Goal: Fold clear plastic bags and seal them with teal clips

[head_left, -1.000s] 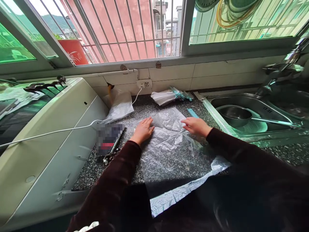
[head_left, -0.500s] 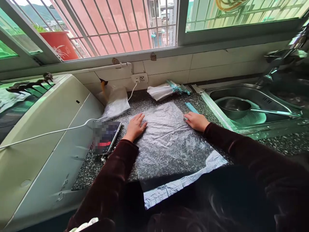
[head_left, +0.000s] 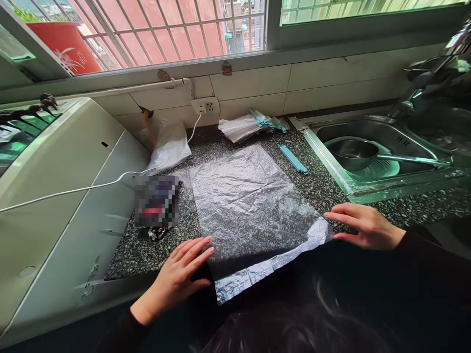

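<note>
A clear crinkled plastic bag [head_left: 246,201] lies flat on the speckled dark counter [head_left: 316,184], its near edge hanging over the counter's front. My left hand [head_left: 176,274] rests open at the bag's near left corner, fingers stretched toward it. At the near right corner my right hand [head_left: 362,226] lies with fingers extended, fingertips touching the bag's edge. Neither hand holds anything.
A phone [head_left: 156,202] on a white cable [head_left: 73,190] lies left of the bag. A teal sealing clip [head_left: 293,159] lies to the right, more bags and clips [head_left: 250,126] at the back. A sink [head_left: 390,162] with a metal bowl is right; a white appliance [head_left: 55,206] left.
Both hands have slid from the bag's far end toward me to its near corners. The bag now lies flatter and smoother.
</note>
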### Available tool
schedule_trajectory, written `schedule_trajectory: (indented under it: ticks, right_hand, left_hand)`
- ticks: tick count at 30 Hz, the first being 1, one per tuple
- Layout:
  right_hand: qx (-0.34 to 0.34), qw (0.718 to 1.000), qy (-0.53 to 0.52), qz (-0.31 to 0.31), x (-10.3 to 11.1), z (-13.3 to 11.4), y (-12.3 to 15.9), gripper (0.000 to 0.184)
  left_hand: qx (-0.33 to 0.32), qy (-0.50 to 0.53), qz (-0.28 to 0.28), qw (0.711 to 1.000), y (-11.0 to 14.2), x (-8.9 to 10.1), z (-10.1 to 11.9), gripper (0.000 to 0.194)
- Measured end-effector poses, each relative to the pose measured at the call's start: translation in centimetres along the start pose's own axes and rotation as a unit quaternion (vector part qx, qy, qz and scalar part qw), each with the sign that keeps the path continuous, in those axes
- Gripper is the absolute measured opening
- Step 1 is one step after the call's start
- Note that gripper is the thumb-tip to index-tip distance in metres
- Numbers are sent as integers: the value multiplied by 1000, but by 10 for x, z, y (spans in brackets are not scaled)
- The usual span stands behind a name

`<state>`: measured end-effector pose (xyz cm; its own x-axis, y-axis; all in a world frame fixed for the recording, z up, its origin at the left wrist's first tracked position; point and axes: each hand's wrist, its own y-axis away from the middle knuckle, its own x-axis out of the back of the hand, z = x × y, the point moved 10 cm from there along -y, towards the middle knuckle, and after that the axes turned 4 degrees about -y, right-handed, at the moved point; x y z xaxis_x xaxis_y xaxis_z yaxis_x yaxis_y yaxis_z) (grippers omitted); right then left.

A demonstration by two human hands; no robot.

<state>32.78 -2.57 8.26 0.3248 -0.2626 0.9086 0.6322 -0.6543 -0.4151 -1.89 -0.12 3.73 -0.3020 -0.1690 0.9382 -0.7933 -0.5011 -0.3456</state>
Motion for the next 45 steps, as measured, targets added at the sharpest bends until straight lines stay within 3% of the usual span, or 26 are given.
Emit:
schedule_trajectory:
  ticks: [3, 6, 9, 13, 16, 18, 23, 26, 31, 36, 39, 43, 45]
  right_hand:
    - [15, 999, -25, -37, -16, -11, -4, 37]
    - [47, 998, -23, -20, -23, -24, -9, 24]
    - [51, 998, -22, 23, -15, -30, -16, 19]
    - [4, 996, -59, 61, 15, -22, -36, 13]
    - [-34, 993, -77, 78, 32, 3, -54, 22]
    - [-55, 994, -76, 54, 25, 24, -64, 34]
    - [-74, 988, -118, -72, -42, 57, -79, 42]
    - [-85, 985, -142, -51, -65, 62, -88, 45]
    - [-102, 973, -208, -17, -81, 60, -105, 20]
    - [-152, 953, -262, -12, -86, 66, -111, 27]
    - [-183, 944, -273, -32, -89, 68, -109, 26]
    - [-229, 937, -262, -34, -89, 71, -104, 24]
    - [-248, 933, -257, -34, -89, 72, -102, 27]
  left_hand:
    - [-24, -50, 17, 998, -9, -5, 15, 48]
    - [-21, -37, 43, 998, -22, -4, 20, 35]
    - [-1, 39, 72, 997, -28, 4, 15, 27]
    - [58, 196, 79, 976, -30, 21, -7, 24]
    - [154, 342, 78, 924, -29, 26, -32, 19]
    - [240, 416, 78, 874, -25, 20, -50, 21]
    - [421, 504, 132, 743, -13, 1, -88, 36]
    - [464, 568, 139, 666, -20, -5, -96, 37]
    - [501, 575, 154, 629, -39, 5, -114, 27]
    - [557, 550, 177, 597, -45, -2, -137, 22]
    - [576, 554, 209, 564, -45, -8, -144, 22]
    - [560, 590, 259, 522, -33, -16, -140, 27]
    - [563, 572, 272, 531, -15, -21, -133, 33]
